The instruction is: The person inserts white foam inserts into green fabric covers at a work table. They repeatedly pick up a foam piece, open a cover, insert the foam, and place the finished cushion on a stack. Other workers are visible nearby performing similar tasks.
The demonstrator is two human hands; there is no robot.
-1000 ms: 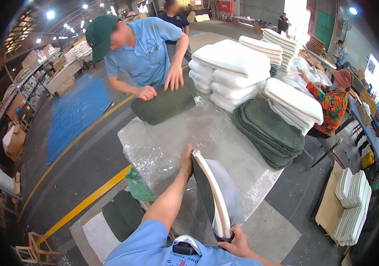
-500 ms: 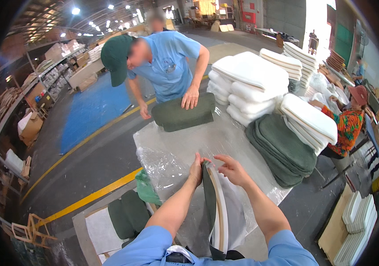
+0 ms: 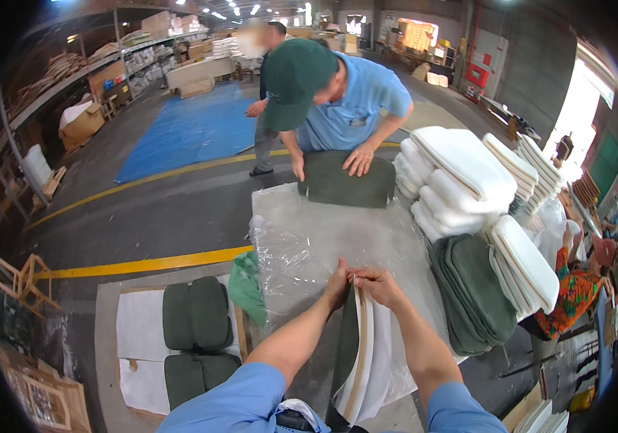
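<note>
Between my forearms a seat cushion point(image 3: 364, 346) stands on edge, its far end up. Dark green fabric covers its left side; white padding and a tan layer show along the edge. My left hand point(image 3: 336, 284) grips the far end, thumb up, on the green side. My right hand point(image 3: 378, 286) is closed on the same end, fingertips pinching the cover's edge close to the left fingers. Across the plastic-covered table point(image 3: 323, 229), a co-worker in a blue shirt and green cap presses both hands on another green cushion point(image 3: 347, 180).
Stacked white pads point(image 3: 460, 166) and a pile of green covers point(image 3: 468, 296) fill the table's right side. Green plastic point(image 3: 247, 287) hangs at its left edge. Finished-looking green cushions point(image 3: 195, 315) lie on a low board at left. Another person point(image 3: 580, 289) sits at far right.
My right hand has come in from open fingers to pinch the cushion's far end beside my left. The view has swung left. The co-worker now leans lower, both hands on the green cushion.
</note>
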